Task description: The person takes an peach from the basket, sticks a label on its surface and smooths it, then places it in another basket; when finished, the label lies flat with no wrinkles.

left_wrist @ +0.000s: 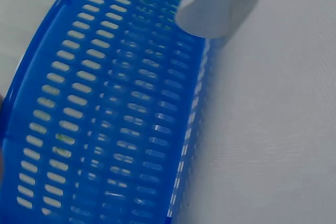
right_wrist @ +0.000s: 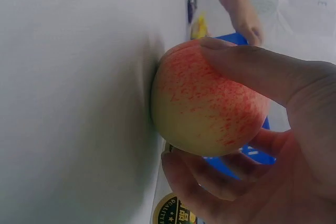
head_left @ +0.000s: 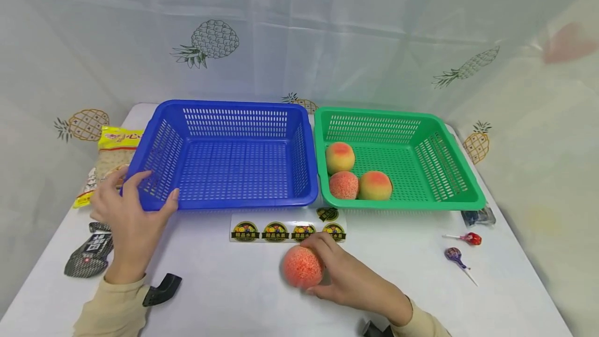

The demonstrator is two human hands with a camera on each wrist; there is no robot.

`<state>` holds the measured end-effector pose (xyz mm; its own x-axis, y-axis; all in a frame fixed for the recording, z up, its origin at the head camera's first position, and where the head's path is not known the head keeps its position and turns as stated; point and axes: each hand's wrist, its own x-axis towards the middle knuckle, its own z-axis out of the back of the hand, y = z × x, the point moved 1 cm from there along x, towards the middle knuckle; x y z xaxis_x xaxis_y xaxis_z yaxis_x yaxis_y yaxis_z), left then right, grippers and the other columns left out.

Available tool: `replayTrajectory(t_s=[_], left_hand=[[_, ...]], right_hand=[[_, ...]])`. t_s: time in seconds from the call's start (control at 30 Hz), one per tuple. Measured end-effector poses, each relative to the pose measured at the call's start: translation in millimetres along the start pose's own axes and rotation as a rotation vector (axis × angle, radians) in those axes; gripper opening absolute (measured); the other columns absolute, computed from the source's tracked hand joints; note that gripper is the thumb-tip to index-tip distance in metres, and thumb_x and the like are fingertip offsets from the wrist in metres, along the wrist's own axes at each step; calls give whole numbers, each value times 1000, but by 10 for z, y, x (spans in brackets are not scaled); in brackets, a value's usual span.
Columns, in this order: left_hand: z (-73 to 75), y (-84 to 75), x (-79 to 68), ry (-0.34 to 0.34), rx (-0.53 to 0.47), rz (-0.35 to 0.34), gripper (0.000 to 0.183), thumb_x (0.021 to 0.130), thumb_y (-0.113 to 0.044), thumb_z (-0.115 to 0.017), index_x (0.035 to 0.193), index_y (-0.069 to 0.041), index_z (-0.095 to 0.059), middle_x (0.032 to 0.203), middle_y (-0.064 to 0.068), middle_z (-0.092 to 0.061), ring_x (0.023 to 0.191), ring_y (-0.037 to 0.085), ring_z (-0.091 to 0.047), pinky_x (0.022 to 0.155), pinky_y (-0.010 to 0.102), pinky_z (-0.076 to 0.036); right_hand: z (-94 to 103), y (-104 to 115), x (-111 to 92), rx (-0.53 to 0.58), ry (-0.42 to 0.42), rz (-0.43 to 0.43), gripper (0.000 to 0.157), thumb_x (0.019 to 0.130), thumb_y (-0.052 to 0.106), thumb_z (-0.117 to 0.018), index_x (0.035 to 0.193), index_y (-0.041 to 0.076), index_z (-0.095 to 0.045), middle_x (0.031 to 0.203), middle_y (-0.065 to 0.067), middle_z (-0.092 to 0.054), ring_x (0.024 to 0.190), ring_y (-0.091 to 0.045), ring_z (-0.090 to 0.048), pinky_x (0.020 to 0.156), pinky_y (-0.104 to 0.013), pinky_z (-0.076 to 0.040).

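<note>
My right hand [head_left: 334, 269] grips a red-speckled peach [head_left: 303, 267] low over the white table, just in front of the sticker sheet. From the right wrist view, thumb and fingers go round the peach [right_wrist: 210, 100], whose far side is right at the table surface. My left hand [head_left: 131, 212] holds the front left corner of a blue basket [head_left: 224, 204], fingers over the left rim and thumb over the front rim. No fruit lies in the blue basket. A green basket [head_left: 412, 205] to its right has three peaches [head_left: 376, 186] in its left end.
The sticker sheet [head_left: 285, 238] lies before the baskets, one end curling up in the left wrist view. Yellow snack bags [head_left: 117, 150] and a dark patterned packet [head_left: 89, 256] are at left. Two lollipops [head_left: 471, 238] and a small dark packet [head_left: 479, 216] lie at right.
</note>
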<state>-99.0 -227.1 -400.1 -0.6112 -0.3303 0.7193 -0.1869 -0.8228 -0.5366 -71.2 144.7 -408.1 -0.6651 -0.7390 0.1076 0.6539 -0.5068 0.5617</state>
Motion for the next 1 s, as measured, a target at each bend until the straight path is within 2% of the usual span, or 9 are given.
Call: replayTrajectory(t_s=[0.1, 0.17, 0.23, 0.33, 0.47, 0.57, 0.7, 0.83, 1.0], left_hand=[[-25, -251, 6, -171, -86, -113, 52, 68, -42, -65, 93, 3, -60, 114, 20, -48, 111, 34, -33, 97, 41, -12], [-70, -484, -19, -259, -176, -250, 42, 72, -36, -62, 83, 5, -61, 100, 20, -55, 97, 37, -44, 94, 39, -24], [-133, -708, -88, -243, -252, -423, 31, 76, -26, -58, 76, 4, -62, 87, 18, -60, 81, 34, -53, 84, 34, -38], [-262, -980, -246, 17, -340, -617, 20, 81, -16, -52, 77, -1, -65, 79, 9, -62, 66, 22, -58, 63, 28, -48], [-483, -1232, -448, 510, -302, -591, 20, 87, -17, -49, 102, -11, -62, 94, -4, -60, 65, 5, -56, 53, 20, -47], [-677, -1371, -527, 722, -172, -594, 29, 89, -18, -49, 117, -14, -54, 104, -5, -57, 59, 4, -53, 47, 20, -45], [-912, -1495, -540, 831, -38, -643, 39, 88, -20, -51, 126, -13, -46, 109, 1, -56, 61, 12, -55, 51, 27, -48], [-1041, -1552, -543, 882, 23, -581, 45, 85, -27, -56, 126, -11, -47, 106, 6, -58, 75, 20, -60, 58, 35, -50], [-1100, -1577, -577, 925, 3, -524, 28, 84, -29, -58, 106, -12, -58, 89, 2, -58, 72, 17, -57, 52, 31, -46]], right_hand=[[-3, 14, -11, -34, -5, -9, 67, 71, 30, -73, 126, 20, -36, 122, 6, -34, 108, -5, -45, 89, -27, -44], [5, 29, -21, -57, -7, -9, 68, 71, 32, -72, 127, 19, -35, 123, 4, -35, 107, -7, -46, 88, -28, -44], [34, 45, -36, -89, 6, -12, 70, 72, 35, -71, 129, 19, -34, 125, 4, -34, 109, -8, -46, 88, -29, -44], [138, 33, -66, -125, 28, 17, 73, 73, 34, -70, 132, 15, -32, 127, 2, -34, 111, -11, -45, 89, -30, -44], [340, -67, -104, -165, -14, -6, 62, 77, 25, -67, 130, 13, -38, 123, 3, -40, 106, -10, -48, 85, -28, -45], [435, -169, -104, -191, -116, -93, 44, 80, 21, -64, 121, 16, -48, 115, 5, -48, 93, -7, -53, 76, -23, -46], [427, -276, -70, -188, -244, -238, 31, 81, 21, -63, 111, 13, -56, 105, 3, -56, 79, -8, -56, 66, -22, -45], [351, -366, -26, -90, -292, -418, 34, 82, 24, -63, 110, 6, -57, 103, -6, -60, 72, -9, -58, 62, -23, -46], [298, -447, -14, 87, -297, -571, 36, 81, 21, -64, 113, 7, -53, 88, -3, -60, 67, -9, -56, 56, -22, -45]])
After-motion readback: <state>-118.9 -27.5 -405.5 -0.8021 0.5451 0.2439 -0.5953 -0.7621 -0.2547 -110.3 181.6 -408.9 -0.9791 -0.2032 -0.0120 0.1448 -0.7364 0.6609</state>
